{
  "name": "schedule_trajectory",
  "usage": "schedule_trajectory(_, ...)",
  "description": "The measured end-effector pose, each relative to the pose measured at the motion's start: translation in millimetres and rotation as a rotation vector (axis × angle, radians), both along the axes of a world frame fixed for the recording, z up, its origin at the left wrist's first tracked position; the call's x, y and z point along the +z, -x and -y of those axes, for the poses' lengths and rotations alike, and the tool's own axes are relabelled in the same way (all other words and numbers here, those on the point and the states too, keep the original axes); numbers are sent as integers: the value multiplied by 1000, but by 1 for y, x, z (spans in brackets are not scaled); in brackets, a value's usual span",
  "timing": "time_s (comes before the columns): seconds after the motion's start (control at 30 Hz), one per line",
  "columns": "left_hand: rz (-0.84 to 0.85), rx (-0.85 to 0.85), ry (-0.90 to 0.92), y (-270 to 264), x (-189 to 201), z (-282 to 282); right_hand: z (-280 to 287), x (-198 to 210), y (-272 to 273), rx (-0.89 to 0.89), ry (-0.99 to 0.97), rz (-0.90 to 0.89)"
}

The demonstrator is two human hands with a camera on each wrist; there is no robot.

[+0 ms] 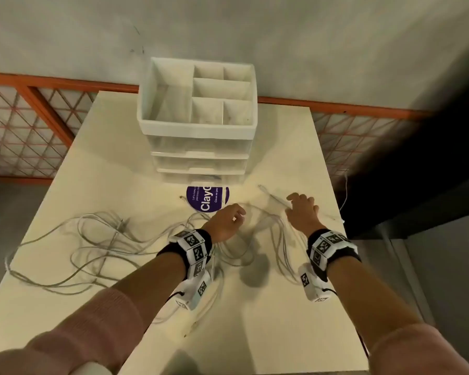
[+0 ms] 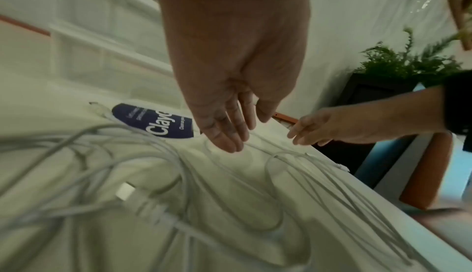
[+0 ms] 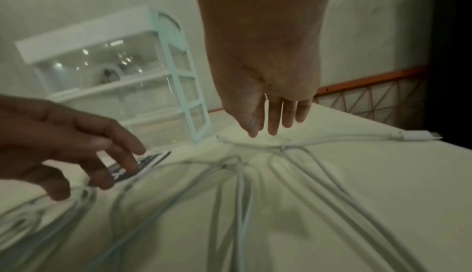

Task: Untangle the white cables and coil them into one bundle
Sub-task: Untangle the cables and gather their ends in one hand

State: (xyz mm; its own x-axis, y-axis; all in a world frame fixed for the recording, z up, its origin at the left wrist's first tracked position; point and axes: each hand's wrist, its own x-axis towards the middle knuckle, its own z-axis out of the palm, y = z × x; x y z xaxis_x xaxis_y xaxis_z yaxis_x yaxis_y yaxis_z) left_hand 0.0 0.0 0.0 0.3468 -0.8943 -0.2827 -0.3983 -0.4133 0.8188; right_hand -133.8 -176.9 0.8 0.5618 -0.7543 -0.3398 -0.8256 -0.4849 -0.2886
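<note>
Fingers [image 3: 273, 123] of both hands hung relaxed, gripping nothing, over the tangled white cables [image 1: 98, 247]; untangling barely started; next requires seizing one loose end.

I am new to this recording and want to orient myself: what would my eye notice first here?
First, the tangle of white cables sprawling over the left and middle of the pale table. Above them hover the open left hand and right hand. Behind stands a white drawer organizer, a purple sticker before it.
</note>
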Motion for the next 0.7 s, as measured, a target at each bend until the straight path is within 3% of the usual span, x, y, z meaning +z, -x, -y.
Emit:
schedule_trajectory(0.1,-74,81,-21,-1,-8,7,-6,-10,-9,1,95,-158)
schedule_trajectory(0.17,-153,128,-45,0,-10,10,-13,-13,-12,36,75,-141)
schedule_trajectory(0.37,-422,340,76,0,17,19,-42,18,-21,226,-33,376)
schedule_trajectory(0.5,-336,504,298,-10,44,9,-70,45,-41,426,-157,538)
schedule_trajectory(0.57,-307,571,415,-14,58,9,-67,48,-38,462,-206,485)
schedule_trajectory(0.7,-386,756,697,-37,87,-4,-48,28,-6,416,-301,161)
